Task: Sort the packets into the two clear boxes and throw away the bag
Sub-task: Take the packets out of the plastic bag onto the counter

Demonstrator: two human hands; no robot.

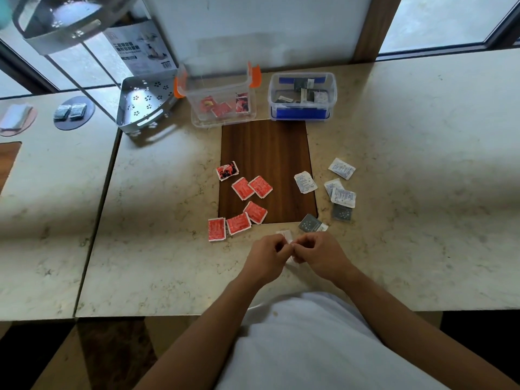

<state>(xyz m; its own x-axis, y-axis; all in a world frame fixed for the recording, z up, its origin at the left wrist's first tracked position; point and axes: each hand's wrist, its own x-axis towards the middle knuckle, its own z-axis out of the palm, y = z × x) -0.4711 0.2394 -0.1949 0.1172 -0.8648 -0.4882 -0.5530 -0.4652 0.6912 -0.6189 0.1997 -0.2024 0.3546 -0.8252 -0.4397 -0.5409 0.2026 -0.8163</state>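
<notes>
My left hand [268, 253] and my right hand [318, 253] meet near the table's front edge, both pinching a small white packet or bag [287, 237]; most of it is hidden by my fingers. Several red packets [243, 205] lie to the left of the hands. White packets [342, 182] and grey packets [309, 223] lie to the right. At the back stand two clear boxes: one with orange clips [222, 94] holding red packets, one with blue clips [302, 97] holding dark and white packets.
A dark wooden inlay [267, 147] sits in the marble table [157, 220] between the packets and the boxes. A grey metal corner basket [143, 105] stands at the back left. Two round coasters [73, 112] with items lie on the neighbouring table.
</notes>
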